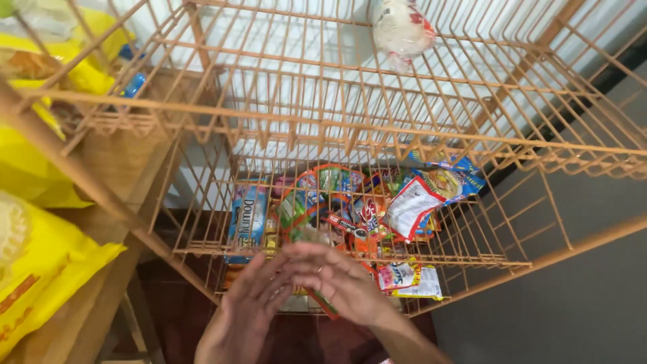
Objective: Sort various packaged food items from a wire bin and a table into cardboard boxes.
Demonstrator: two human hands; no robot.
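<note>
A small orange-edged packet (pixel 322 301) sits between both hands at the wire basket's (pixel 202 251) front edge; the left hand (pixel 246 307) has fingers spread, the right hand (pixel 337 280) has fingers curled over it. Colourful snack packets (pixel 364 202) fill the basket; yellow bags (pixel 40 263) lie leftward.

The wire rack (pixel 350 128) is orange. Yellow bags (pixel 40 269) sit at the left. A blue box (pixel 247 219), a red-and-white packet (pixel 411 205) and multicoloured snack wrappers (pixel 323 195) fill its basket.
</note>
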